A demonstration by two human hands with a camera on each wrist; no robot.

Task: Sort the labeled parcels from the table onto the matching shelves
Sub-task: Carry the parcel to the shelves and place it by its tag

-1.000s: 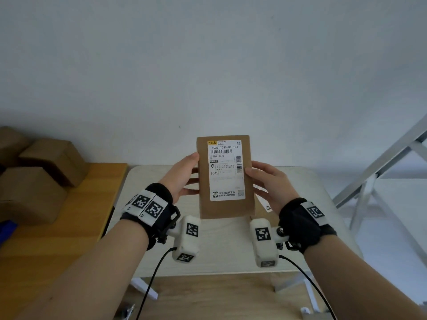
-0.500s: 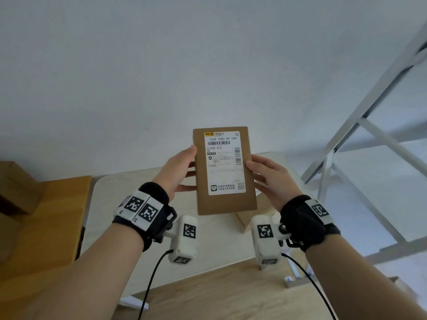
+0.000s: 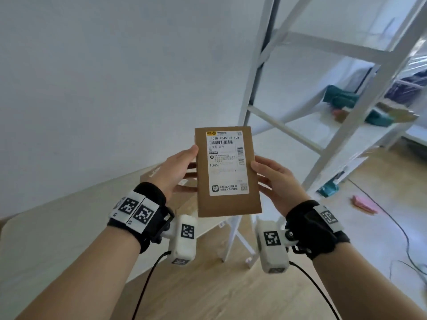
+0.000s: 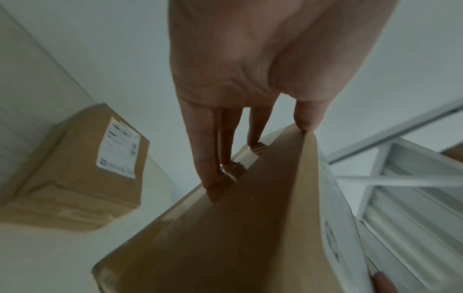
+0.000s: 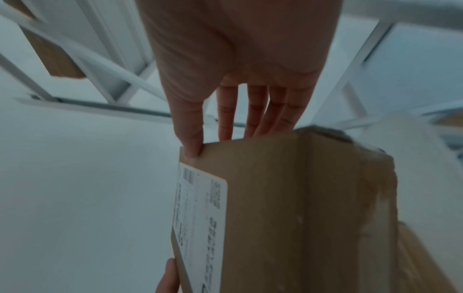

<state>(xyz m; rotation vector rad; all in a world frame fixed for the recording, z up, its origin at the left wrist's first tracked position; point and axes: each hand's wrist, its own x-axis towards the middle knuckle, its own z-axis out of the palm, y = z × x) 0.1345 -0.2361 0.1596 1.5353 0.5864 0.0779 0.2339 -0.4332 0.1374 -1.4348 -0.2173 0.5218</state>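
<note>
A brown cardboard parcel (image 3: 227, 204) with a white shipping label (image 3: 227, 162) marked T045 is held upright in the air in front of me, label facing me. My left hand (image 3: 178, 168) grips its left edge, thumb on the front and fingers behind. My right hand (image 3: 272, 179) grips its right edge the same way. In the left wrist view the parcel (image 4: 250, 228) fills the lower frame under my fingers (image 4: 208, 158). The right wrist view shows the parcel (image 5: 288, 198) and its label (image 5: 198, 208) edge-on. A white metal shelf rack (image 3: 346, 107) stands to the right.
A pale table (image 3: 57, 227) lies below left, with another labeled brown parcel (image 4: 82, 174) on it. Teal and pink items (image 3: 342, 98) and a brown box (image 3: 397, 109) sit on a rack shelf. A pink item (image 3: 362, 204) and cables (image 3: 406, 239) lie on the wooden floor.
The view has swung to the right: the table and the stacked boxes at the left slid out of frame, and the white rack came in. Both hands keep the same hold on the parcel.
</note>
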